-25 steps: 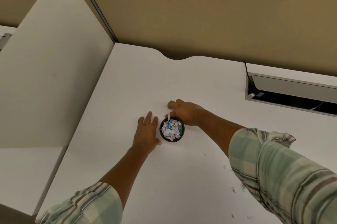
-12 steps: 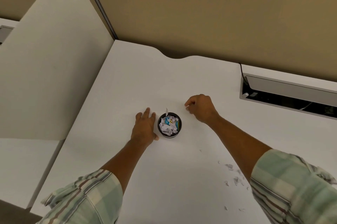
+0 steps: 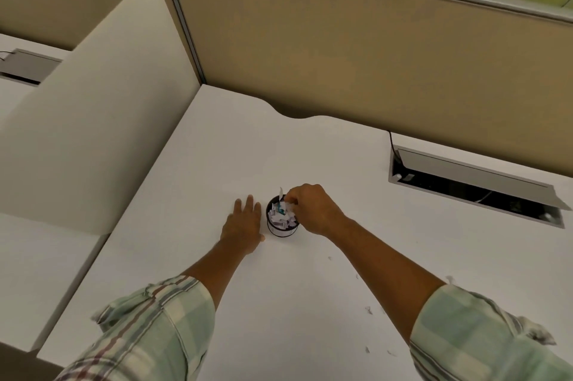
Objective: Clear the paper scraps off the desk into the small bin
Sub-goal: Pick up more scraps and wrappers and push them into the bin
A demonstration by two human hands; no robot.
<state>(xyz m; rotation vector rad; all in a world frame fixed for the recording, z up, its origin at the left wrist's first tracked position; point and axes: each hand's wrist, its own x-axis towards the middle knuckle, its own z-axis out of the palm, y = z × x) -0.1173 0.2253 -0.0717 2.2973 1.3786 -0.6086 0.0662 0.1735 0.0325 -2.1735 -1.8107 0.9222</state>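
Right hand (image 3: 313, 210) has swung back over the small bin (image 3: 282, 227)

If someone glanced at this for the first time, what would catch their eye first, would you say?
The small black bin mid-desk, heaped with paper scraps, draws the eye, with the right hand over its rim. The left hand lies flat just left of it. Tiny scraps dot the desk nearer the person, to the right.

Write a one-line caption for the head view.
Right hand drops scraps into the full small bin while the left hand rests flat beside it; paper scraps remain on the desk.
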